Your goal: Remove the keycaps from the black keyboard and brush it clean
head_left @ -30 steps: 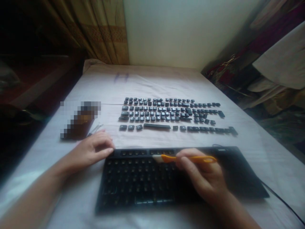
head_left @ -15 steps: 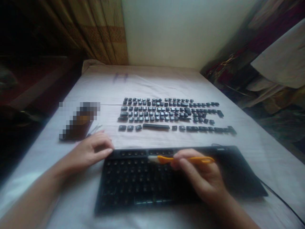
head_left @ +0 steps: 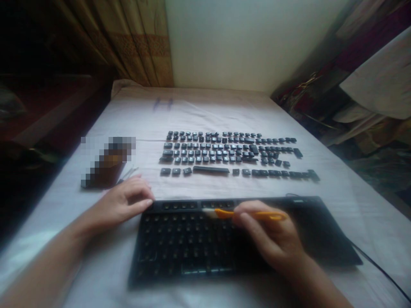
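Note:
A black keyboard (head_left: 180,244) with its keycaps off lies in front of me, its bare key sockets showing on the left part. My left hand (head_left: 126,199) grips its far left corner between thumb and curled fingers. In my right hand (head_left: 272,233), a brush (head_left: 224,213) with an orange handle is held level above the upper rows. Its pale bristles point left and sit close to the sockets; whether they touch is hard to tell. My right hand hides some of the keyboard's middle.
Beyond the keyboard, loose black keycaps (head_left: 205,154) lie in rows on a pale cloth (head_left: 199,115). A dark, partly pixelated object (head_left: 105,169) is at the left. A black cable (head_left: 379,267) runs off to the right. Curtain (head_left: 141,42) and wall stand behind.
The brush has shifted very slightly right along the upper rows, still in my right hand. My left hand stays at the keyboard's corner.

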Motion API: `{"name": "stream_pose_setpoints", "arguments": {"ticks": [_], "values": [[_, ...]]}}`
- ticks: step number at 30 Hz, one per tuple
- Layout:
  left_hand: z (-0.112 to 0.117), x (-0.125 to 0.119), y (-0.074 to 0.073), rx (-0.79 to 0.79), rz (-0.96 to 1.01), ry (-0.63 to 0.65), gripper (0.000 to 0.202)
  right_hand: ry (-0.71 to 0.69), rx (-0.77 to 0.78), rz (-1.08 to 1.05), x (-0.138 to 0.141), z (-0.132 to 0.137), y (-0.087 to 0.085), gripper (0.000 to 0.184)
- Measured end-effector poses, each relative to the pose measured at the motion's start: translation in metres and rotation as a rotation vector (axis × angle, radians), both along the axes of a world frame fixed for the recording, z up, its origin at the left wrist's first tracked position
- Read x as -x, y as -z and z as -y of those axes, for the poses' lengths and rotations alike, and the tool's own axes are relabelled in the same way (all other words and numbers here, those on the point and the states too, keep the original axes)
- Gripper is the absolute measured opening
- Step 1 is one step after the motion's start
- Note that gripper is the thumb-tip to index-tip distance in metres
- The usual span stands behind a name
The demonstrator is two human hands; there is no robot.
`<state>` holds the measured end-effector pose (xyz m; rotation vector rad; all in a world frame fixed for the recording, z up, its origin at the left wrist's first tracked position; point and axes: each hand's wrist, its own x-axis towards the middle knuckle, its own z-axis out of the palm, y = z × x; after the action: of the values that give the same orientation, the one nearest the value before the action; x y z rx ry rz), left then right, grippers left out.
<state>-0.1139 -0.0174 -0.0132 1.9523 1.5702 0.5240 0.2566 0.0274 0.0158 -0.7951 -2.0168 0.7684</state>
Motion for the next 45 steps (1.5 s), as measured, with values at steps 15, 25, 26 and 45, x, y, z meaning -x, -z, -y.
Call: {"name": "stream_pose_setpoints", "arguments": {"ticks": [15, 25, 26, 45], "values": [[-0.0017, -0.0026, -0.0005, 0.003, 0.021, -0.014, 0.022, 0.038, 0.034, -0.076, -0.0039, 0.0017, 0.0054, 0.017], [-0.0018, -0.0022, -0.0005, -0.003, -0.006, -0.012, 0.023, -0.013, 0.099, -0.093, 0.001, 0.0048, 0.0023, 0.019], [-0.0017, -0.002, -0.0006, -0.004, -0.01, -0.011, 0.024, 0.001, 0.112, -0.121, 0.0, 0.0053, 0.0035, 0.019], [-0.0009, -0.0012, -0.0007, 0.015, -0.004, 0.0, 0.025, -0.007, 0.143, -0.194, 0.0003, 0.0061, 0.0029, 0.017]]}}
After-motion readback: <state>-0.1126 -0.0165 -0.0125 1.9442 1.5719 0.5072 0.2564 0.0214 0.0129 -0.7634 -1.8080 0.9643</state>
